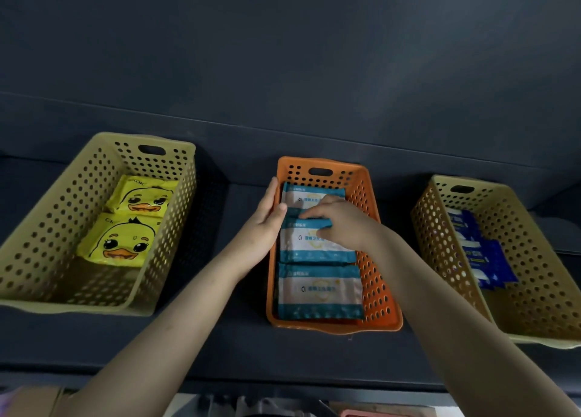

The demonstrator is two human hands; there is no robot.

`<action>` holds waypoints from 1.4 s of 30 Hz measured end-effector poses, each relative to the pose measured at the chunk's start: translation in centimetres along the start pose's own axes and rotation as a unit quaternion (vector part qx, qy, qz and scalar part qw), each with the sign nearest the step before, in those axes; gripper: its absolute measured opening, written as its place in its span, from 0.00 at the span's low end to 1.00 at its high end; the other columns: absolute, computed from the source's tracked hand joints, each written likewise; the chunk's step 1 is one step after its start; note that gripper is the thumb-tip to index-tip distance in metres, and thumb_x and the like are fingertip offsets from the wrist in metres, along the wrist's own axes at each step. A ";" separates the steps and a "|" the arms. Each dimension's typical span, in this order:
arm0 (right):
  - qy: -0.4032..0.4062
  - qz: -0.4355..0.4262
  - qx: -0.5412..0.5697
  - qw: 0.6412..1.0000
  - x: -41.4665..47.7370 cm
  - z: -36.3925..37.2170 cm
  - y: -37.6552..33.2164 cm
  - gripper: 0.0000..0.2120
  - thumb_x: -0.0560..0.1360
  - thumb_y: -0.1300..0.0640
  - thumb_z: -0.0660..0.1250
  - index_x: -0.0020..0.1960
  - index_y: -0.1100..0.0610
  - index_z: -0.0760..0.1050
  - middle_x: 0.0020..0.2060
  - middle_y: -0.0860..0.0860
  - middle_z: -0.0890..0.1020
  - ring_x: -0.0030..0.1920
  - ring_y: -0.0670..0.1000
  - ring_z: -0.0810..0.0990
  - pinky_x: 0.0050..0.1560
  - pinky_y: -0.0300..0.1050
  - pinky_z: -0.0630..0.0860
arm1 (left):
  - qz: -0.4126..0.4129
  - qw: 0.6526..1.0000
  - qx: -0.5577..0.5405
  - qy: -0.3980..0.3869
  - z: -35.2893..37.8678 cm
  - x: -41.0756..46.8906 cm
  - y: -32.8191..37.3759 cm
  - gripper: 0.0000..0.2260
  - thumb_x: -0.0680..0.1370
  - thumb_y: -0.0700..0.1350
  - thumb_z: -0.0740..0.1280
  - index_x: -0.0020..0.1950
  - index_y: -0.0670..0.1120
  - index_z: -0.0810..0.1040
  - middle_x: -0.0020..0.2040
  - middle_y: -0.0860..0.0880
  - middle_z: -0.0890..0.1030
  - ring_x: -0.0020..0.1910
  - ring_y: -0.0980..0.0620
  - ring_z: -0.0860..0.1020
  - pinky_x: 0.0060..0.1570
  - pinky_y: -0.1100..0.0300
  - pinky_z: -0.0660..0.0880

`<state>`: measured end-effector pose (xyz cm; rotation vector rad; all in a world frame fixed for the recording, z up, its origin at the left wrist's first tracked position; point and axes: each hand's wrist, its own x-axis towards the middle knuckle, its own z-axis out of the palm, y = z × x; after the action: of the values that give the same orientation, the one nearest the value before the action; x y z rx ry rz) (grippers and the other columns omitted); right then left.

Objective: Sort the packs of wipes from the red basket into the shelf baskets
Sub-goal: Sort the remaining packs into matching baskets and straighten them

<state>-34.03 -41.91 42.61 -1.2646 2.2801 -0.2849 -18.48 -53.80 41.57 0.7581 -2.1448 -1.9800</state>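
The left hand (264, 224) lay flat, fingers straight, against the left wall of the orange basket (377, 290); the right hand (342, 224) rested on the middle pack (314, 246) of three inside, whether pinching it unclear.

Orange basket (375, 278) is jammed: three teal packs (319, 290) cover its floor, left hand (262, 228) and right hand (341, 223) crowd the far end. Left yellow basket (47, 228) has bare floor nearside of the duck packs (122, 240).
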 end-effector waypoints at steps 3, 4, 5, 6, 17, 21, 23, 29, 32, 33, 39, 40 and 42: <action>0.023 -0.013 -0.008 1.000 0.0 0.5 0.4 0.21 0.75 0.60 0.69 0.66 0.47 0.75 0.56 0.46 0.69 0.64 0.50 0.68 0.69 0.46 0.64 | -0.006 1.000 0.007 0.014 0.3 -0.1 0.2 0.25 0.82 0.59 0.53 0.77 0.65 0.47 0.78 0.61 0.54 0.72 0.61 0.58 0.64 0.64 0.58; 0.031 -0.012 -0.002 0.999 0.0 0.7 0.6 0.20 0.75 0.60 0.69 0.65 0.48 0.75 0.56 0.47 0.70 0.63 0.50 0.70 0.68 0.45 0.66 | -0.008 1.000 0.010 0.019 0.4 -0.2 0.3 0.25 0.82 0.59 0.53 0.77 0.65 0.47 0.77 0.61 0.55 0.71 0.63 0.58 0.64 0.64 0.58; 0.037 -0.010 0.003 0.999 0.1 0.8 0.8 0.19 0.75 0.60 0.69 0.64 0.48 0.75 0.56 0.48 0.71 0.63 0.50 0.71 0.66 0.44 0.67 | -0.009 1.000 0.015 0.025 0.5 -0.2 0.3 0.25 0.82 0.59 0.53 0.77 0.65 0.48 0.77 0.61 0.55 0.71 0.62 0.58 0.64 0.64 0.57; 0.040 -0.010 0.003 0.999 0.1 0.9 1.0 0.19 0.75 0.60 0.69 0.64 0.49 0.75 0.56 0.49 0.71 0.62 0.51 0.72 0.66 0.44 0.68 | -0.011 0.999 0.023 0.031 0.6 -0.3 0.4 0.25 0.82 0.59 0.53 0.77 0.66 0.48 0.77 0.61 0.55 0.73 0.61 0.58 0.64 0.63 0.57; 0.122 -0.017 0.078 0.989 -5.1 -2.3 -1.0 0.19 0.74 0.56 0.71 0.64 0.50 0.74 0.59 0.49 0.77 0.58 0.47 0.75 0.56 0.40 0.70 | 0.011 0.979 0.196 0.048 -0.9 -1.3 2.0 0.25 0.82 0.54 0.57 0.78 0.52 0.57 0.77 0.52 0.61 0.74 0.54 0.62 0.72 0.59 0.60; 0.241 -0.011 0.083 0.967 -11.4 -2.6 -3.2 0.17 0.75 0.54 0.69 0.64 0.52 0.75 0.58 0.47 0.79 0.56 0.45 0.76 0.54 0.36 0.69 | 0.087 0.945 0.296 0.106 -2.2 -4.8 2.8 0.22 0.81 0.50 0.61 0.75 0.48 0.66 0.74 0.48 0.68 0.72 0.51 0.67 0.71 0.56 0.63; 0.316 0.002 0.094 0.944 -15.3 -0.8 -4.8 0.16 0.76 0.55 0.68 0.63 0.53 0.76 0.56 0.46 0.80 0.55 0.43 0.77 0.53 0.33 0.69 | 0.159 0.934 0.291 0.131 -2.5 -8.2 2.6 0.18 0.81 0.47 0.63 0.71 0.48 0.71 0.70 0.50 0.72 0.68 0.54 0.70 0.66 0.61 0.66; 0.389 0.087 0.193 0.897 -26.0 12.6 -9.5 0.11 0.76 0.60 0.67 0.58 0.55 0.79 0.48 0.48 0.82 0.48 0.46 0.81 0.46 0.30 0.73 | 0.269 0.931 0.235 0.071 -2.4 -20.4 -3.7 0.11 0.80 0.41 0.64 0.61 0.48 0.78 0.58 0.58 0.77 0.58 0.64 0.73 0.60 0.67 0.68; 0.331 0.151 0.210 0.908 -29.6 20.2 -10.7 0.09 0.76 0.60 0.68 0.56 0.55 0.79 0.45 0.48 0.83 0.45 0.42 0.81 0.42 0.28 0.72 | 0.213 0.949 0.234 0.000 -1.8 -24.8 -9.0 0.10 0.80 0.42 0.64 0.60 0.49 0.79 0.57 0.57 0.78 0.57 0.62 0.75 0.59 0.66 0.71; 0.312 0.171 0.226 0.907 -30.9 22.4 -10.9 0.09 0.75 0.62 0.69 0.54 0.55 0.80 0.44 0.48 0.82 0.44 0.38 0.80 0.41 0.27 0.71 | 0.189 0.953 0.236 -0.024 -1.6 -26.1 -10.8 0.10 0.80 0.43 0.63 0.60 0.50 0.78 0.57 0.58 0.78 0.56 0.62 0.75 0.58 0.65 0.72; 0.246 0.303 0.250 0.886 -37.4 31.9 -10.4 0.11 0.74 0.65 0.67 0.54 0.55 0.80 0.43 0.45 0.81 0.41 0.46 0.80 0.43 0.26 0.72 | 0.074 0.959 0.241 -0.127 2.0 -31.1 -19.0 0.09 0.81 0.42 0.63 0.58 0.47 0.79 0.54 0.55 0.80 0.55 0.59 0.78 0.49 0.77 0.68; 0.236 0.322 0.258 0.880 -38.4 32.9 -10.0 0.11 0.74 0.65 0.67 0.53 0.54 0.80 0.43 0.44 0.81 0.42 0.47 0.81 0.44 0.29 0.74 | 0.062 0.958 0.243 -0.140 2.9 -31.5 -19.8 0.09 0.81 0.41 0.63 0.57 0.46 0.80 0.54 0.54 0.81 0.55 0.58 0.78 0.49 0.77 0.68; 0.216 0.360 0.273 0.866 -40.3 34.4 -8.9 0.12 0.74 0.64 0.65 0.53 0.52 0.80 0.44 0.44 0.82 0.44 0.48 0.82 0.43 0.31 0.72 | 0.032 0.959 0.233 -0.160 4.9 -31.9 -21.1 0.08 0.80 0.40 0.63 0.57 0.45 0.80 0.53 0.53 0.80 0.55 0.56 0.78 0.48 0.77 0.68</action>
<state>8.12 -10.85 30.65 -0.0232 2.5679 -0.9165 12.87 -35.75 28.25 0.4246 -2.8403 -1.6714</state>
